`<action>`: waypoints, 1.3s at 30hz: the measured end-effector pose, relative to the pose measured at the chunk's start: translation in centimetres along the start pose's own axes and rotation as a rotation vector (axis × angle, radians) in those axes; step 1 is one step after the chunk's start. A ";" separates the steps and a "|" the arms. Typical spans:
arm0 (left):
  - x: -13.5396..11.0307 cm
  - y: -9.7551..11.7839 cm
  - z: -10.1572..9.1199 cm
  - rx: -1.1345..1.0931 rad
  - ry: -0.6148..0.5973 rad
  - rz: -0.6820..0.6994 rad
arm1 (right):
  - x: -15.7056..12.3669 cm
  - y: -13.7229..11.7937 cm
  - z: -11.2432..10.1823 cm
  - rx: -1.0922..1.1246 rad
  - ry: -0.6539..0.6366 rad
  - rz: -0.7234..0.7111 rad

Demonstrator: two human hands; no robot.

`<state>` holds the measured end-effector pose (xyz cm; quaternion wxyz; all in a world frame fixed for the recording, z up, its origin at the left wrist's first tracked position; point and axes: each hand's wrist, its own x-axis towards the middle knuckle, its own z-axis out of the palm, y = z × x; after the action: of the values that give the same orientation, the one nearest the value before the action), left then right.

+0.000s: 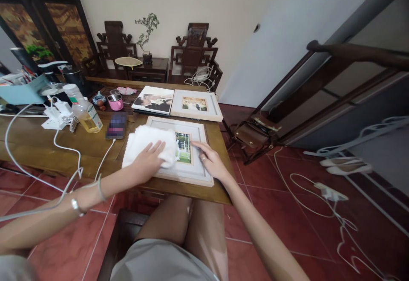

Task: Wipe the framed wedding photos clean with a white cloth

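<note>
Left hand (148,160) lies open, palm flat on the cloth (140,139) over the frame's (200,130) 9 o'clock half — right hand (211,161), open too, presses its 3 o'clock border on the worktop (38,144)

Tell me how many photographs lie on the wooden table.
3. One framed photo lies nearest, under the left hand and right hand; a second framed one lies behind it; a frameless print lies left of that.
</note>
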<state>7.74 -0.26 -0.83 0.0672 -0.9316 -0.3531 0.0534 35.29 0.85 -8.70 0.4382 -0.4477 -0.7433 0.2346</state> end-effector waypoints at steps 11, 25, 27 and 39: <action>6.9 -4.5 -0.2 0.061 0.036 -0.101 | 0.0 0.0 0.0 0.000 0.001 0.009; 0.6 1.9 -0.9 0.036 -0.070 0.004 | 0.0 0.2 0.1 -0.022 -0.005 -0.023; 3.4 -0.4 0.1 0.041 -0.039 -0.097 | 0.0 0.2 0.1 -0.018 -0.007 -0.022; 6.2 -1.3 -2.0 0.066 -0.237 0.001 | 0.0 0.3 0.1 -0.027 -0.018 -0.018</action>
<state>11.79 4.70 1.06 0.0556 -0.9163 -0.3561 0.1749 35.34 0.96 -8.95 0.4274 -0.4448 -0.7544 0.2245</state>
